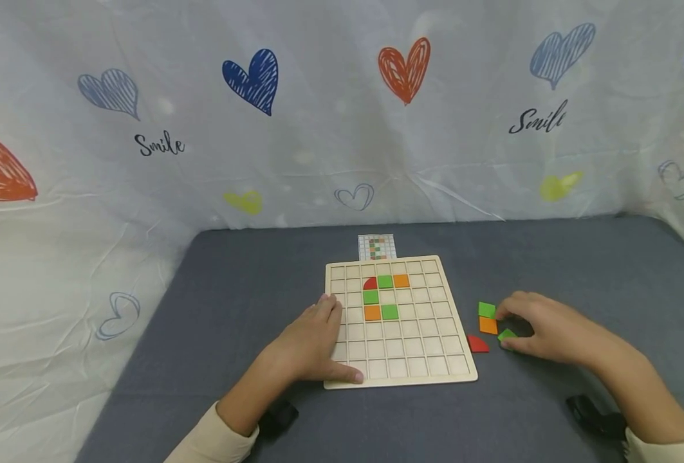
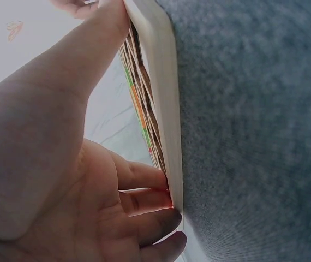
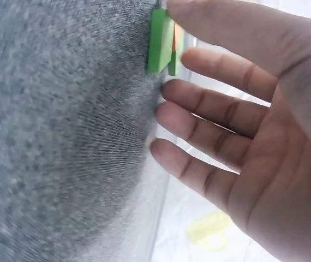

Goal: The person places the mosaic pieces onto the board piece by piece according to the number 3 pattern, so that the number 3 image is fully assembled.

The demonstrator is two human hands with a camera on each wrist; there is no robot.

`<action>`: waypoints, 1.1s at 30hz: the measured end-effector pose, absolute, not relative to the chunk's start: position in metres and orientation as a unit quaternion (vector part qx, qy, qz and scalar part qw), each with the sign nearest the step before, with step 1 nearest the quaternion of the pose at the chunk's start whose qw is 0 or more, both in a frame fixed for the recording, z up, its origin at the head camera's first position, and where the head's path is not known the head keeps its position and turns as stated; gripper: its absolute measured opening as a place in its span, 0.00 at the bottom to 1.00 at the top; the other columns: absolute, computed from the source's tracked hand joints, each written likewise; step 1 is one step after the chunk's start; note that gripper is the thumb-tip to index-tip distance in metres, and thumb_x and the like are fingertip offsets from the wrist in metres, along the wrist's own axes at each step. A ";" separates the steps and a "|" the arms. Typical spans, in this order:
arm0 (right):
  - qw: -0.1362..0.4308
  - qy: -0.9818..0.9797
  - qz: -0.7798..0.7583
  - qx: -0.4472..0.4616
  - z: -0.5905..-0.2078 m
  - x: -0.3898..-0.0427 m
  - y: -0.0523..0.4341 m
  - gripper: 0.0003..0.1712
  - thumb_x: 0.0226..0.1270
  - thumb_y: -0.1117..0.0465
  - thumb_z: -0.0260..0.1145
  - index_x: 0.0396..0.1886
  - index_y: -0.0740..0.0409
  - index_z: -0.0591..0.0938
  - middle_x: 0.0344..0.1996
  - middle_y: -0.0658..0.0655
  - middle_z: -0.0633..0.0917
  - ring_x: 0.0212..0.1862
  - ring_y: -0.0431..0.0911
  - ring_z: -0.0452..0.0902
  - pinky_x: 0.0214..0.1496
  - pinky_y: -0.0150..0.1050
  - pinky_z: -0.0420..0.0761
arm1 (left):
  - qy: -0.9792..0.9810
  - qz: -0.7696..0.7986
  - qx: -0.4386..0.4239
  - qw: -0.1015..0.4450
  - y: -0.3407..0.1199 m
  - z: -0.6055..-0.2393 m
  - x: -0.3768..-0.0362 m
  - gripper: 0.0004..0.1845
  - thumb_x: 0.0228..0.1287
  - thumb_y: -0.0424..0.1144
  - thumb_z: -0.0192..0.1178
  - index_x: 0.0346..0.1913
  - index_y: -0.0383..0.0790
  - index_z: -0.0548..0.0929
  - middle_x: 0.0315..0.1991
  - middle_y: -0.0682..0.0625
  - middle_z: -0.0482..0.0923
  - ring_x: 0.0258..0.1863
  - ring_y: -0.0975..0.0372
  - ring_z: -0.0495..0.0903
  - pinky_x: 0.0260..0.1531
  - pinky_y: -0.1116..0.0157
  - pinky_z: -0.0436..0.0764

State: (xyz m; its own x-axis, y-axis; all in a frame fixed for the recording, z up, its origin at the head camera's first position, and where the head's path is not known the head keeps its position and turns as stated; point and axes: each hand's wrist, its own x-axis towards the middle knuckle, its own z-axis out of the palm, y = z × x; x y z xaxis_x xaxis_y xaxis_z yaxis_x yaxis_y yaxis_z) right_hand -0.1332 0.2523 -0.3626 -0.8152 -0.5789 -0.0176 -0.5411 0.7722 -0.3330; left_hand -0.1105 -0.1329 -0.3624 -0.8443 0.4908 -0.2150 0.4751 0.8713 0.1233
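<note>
A wooden grid board (image 1: pixel 434 334) lies on the grey table. On it sit a red quarter-round (image 1: pixel 370 283), green (image 1: pixel 385 281) and orange (image 1: pixel 401 280) tiles, with several more below them. My left hand (image 1: pixel 315 337) rests flat on the board's left front corner, thumb along the front edge; up close the left hand (image 2: pixel 63 164) touches the board's rim (image 2: pixel 163 82). My right hand (image 1: pixel 541 328) hovers over loose tiles: a green square (image 1: pixel 486 310), an orange square (image 1: pixel 488 325), a red piece (image 1: pixel 478 344) and a green piece (image 1: pixel 506 334). In the right wrist view the right hand (image 3: pixel 264 125) has relaxed, spread fingers, and its thumb touches a green tile (image 3: pixel 158 41).
A small pattern card (image 1: pixel 376 246) lies just behind the board. A white cloth printed with hearts (image 1: pixel 249 77) walls the table at the back and both sides. Grey table surface (image 1: pixel 579 270) stretches right and left of the board.
</note>
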 end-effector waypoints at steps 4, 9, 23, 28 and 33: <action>0.082 0.931 -0.174 -0.312 -0.361 -0.130 0.254 0.14 0.47 0.53 0.73 0.32 0.42 0.77 0.29 0.41 0.71 0.29 0.35 0.66 0.29 0.32 0.70 | 0.959 0.032 0.257 0.119 -0.133 -0.364 -0.110 0.66 0.34 0.78 0.51 0.68 0.28 0.50 0.67 0.38 0.47 0.67 0.50 0.46 0.61 0.58 0.54; 0.126 0.916 -0.200 -0.325 -0.358 -0.128 0.251 0.18 0.44 0.64 0.73 0.35 0.45 0.77 0.31 0.44 0.71 0.29 0.37 0.67 0.29 0.32 0.70 | 0.957 0.032 0.263 0.119 -0.134 -0.364 -0.110 0.66 0.35 0.78 0.51 0.67 0.28 0.50 0.67 0.37 0.48 0.67 0.50 0.46 0.62 0.58 0.54; 0.099 0.914 -0.206 -0.335 -0.356 -0.124 0.238 0.12 0.46 0.66 0.67 0.26 0.48 0.74 0.22 0.43 0.70 0.24 0.35 0.65 0.25 0.30 0.66 | 0.956 0.023 0.270 0.113 -0.135 -0.362 -0.110 0.66 0.36 0.78 0.51 0.67 0.27 0.50 0.66 0.37 0.48 0.66 0.50 0.47 0.61 0.58 0.55; 0.036 0.905 -0.214 -0.365 -0.357 -0.124 0.226 0.12 0.49 0.66 0.66 0.30 0.43 0.79 0.23 0.40 0.70 0.25 0.34 0.66 0.25 0.28 0.67 | 0.955 0.021 0.274 0.109 -0.134 -0.361 -0.112 0.65 0.36 0.78 0.51 0.67 0.27 0.51 0.66 0.37 0.48 0.66 0.50 0.48 0.61 0.58 0.55; 0.002 0.902 -0.215 -0.374 -0.360 -0.125 0.208 0.09 0.54 0.60 0.67 0.34 0.42 0.80 0.27 0.38 0.71 0.27 0.35 0.67 0.28 0.28 0.68 | 0.956 0.037 0.269 0.112 -0.133 -0.362 -0.110 0.66 0.35 0.77 0.53 0.67 0.27 0.50 0.66 0.37 0.48 0.65 0.50 0.50 0.60 0.59 0.57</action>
State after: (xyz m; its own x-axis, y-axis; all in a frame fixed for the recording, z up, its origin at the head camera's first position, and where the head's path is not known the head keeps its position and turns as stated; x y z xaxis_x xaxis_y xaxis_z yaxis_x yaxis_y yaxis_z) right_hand -0.1253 0.2083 -0.3598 -0.7196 -0.6762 0.1577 -0.6745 0.6269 -0.3900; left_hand -0.1104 -0.1332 -0.3620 -0.8302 0.5226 -0.1939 0.5062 0.8525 0.1302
